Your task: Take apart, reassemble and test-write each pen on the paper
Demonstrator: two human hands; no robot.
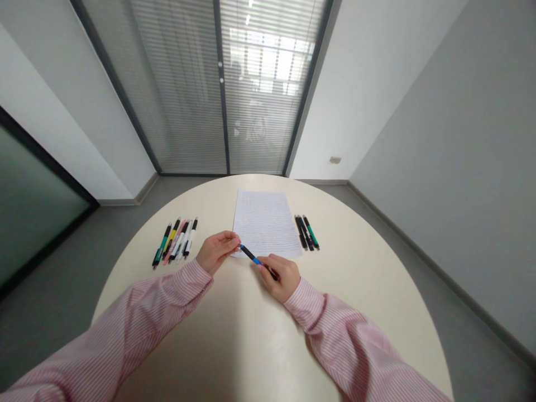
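Note:
A black pen with blue parts [250, 254] is held slanting above the table, just in front of the paper's lower edge. My right hand [281, 276] is closed around its near end. At the far end of the pen, the thumb and fingers of my left hand [218, 251] are pinched together on its tip; any small part between them is too small to make out. Beyond both hands lies a lined sheet of paper [266, 218] covered with rows of writing.
Several pens [181, 239] in green, yellow, pink, white and black lie in a row on the left. Right of the paper is a smaller group of black and green pens [305, 230]. The round cream table [360, 262] stands before a glass partition with blinds [188, 111].

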